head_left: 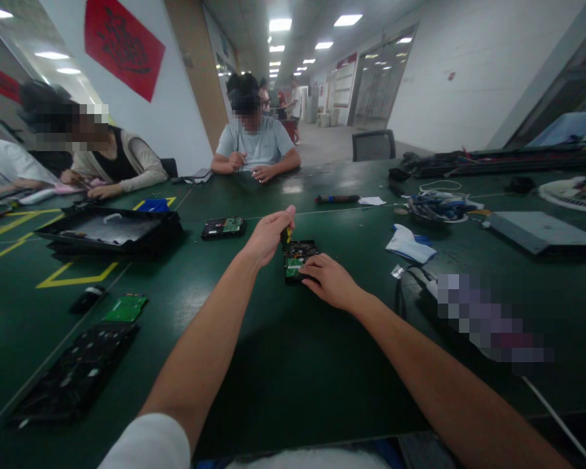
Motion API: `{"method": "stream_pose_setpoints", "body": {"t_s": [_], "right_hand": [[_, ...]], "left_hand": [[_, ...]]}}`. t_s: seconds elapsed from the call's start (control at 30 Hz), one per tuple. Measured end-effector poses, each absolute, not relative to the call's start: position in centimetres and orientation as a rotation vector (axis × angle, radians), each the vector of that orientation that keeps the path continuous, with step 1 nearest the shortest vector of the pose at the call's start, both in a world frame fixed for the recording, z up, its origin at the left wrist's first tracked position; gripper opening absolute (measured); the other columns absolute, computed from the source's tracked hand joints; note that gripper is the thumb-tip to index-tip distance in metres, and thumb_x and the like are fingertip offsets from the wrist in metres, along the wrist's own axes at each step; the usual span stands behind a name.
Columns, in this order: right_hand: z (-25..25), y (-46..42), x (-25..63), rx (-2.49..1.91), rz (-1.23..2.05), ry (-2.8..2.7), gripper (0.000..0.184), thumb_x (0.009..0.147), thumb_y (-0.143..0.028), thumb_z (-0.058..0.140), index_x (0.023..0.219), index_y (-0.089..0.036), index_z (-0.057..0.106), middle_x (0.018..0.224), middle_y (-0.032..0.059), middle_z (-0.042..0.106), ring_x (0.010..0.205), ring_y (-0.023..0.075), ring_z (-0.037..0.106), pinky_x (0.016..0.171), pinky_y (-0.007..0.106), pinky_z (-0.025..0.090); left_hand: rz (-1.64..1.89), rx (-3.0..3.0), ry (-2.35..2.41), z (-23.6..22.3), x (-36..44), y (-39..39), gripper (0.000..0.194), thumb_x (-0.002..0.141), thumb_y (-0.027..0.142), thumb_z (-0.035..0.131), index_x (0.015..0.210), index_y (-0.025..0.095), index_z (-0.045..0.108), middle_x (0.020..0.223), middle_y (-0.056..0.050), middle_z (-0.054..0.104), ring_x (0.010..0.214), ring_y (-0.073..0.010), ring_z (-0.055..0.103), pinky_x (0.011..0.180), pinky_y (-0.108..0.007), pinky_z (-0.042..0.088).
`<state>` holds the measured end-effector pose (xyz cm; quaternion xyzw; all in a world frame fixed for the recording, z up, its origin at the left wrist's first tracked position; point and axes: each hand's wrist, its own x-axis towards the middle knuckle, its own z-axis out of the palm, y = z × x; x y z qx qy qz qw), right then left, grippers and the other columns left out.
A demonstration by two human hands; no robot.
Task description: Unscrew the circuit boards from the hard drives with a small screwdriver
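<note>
A dark green surface carries a black device with a green circuit board, in from the near edge, its long axis toward the far edge. The left hand's fingers clasp a yellow-and-black tool at its far left corner; the right hand's fingers, nearer, touch its right side, grip unclear.

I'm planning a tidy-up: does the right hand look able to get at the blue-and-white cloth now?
Probably yes: nothing bulky shows between the right hand and the cloth, though that hand is at the green board.
</note>
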<state>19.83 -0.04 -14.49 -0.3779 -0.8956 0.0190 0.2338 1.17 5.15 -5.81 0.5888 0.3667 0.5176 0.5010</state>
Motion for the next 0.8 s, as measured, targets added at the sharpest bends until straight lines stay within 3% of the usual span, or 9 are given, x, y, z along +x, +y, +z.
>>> {"method": "stream_pose_setpoints", "body": {"t_s": [0.13,0.33,0.6,0.8], "right_hand": [[-14.5,-0.1,19.9,-1.034,0.057,-2.454,0.023,0.097,-0.021,0.064,0.118,-0.018,0.074,0.113,0.0122,0.067,0.107,0.0269,0.058,0.098,0.045,0.05],[-14.3,-0.2,19.9,-1.047,0.064,-2.46,0.024,0.097,-0.021,0.064,0.118,-0.016,0.074,0.114,0.0133,0.067,0.107,0.0279,0.058,0.097,0.046,0.051],[-14.2,-0.2,19.8,-1.045,0.057,-2.466,0.022,0.097,-0.021,0.064,0.117,-0.019,0.074,0.112,0.0118,0.067,0.105,0.027,0.058,0.097,0.045,0.05],[-14.4,-0.1,19.7,-1.036,0.055,-2.455,0.023,0.097,-0.021,0.064,0.117,-0.017,0.074,0.112,0.013,0.068,0.107,0.0274,0.058,0.1,0.046,0.049]], "left_hand": [[1.362,1.718,1.065,-5.1,0.5,5.1,0.044,0.088,0.053,0.07,0.063,0.018,0.066,0.059,0.001,0.051,0.058,-0.012,0.045,0.055,-0.025,0.036],[1.294,1.642,1.014,-4.6,0.3,4.8,0.037,0.091,0.045,0.069,0.069,0.016,0.066,0.066,-0.003,0.064,0.062,-0.012,0.057,0.062,-0.025,0.042],[1.303,1.444,0.794,-6.0,1.8,4.6,0.036,0.092,0.051,0.067,0.078,0.018,0.063,0.055,0.004,0.052,0.051,-0.0095,0.05,0.058,-0.024,0.042],[1.325,1.542,0.829,-6.1,1.2,5.2,0.019,0.094,0.035,0.063,0.087,0.018,0.064,0.062,0.003,0.058,0.057,-0.0099,0.053,0.057,-0.022,0.04]]}}
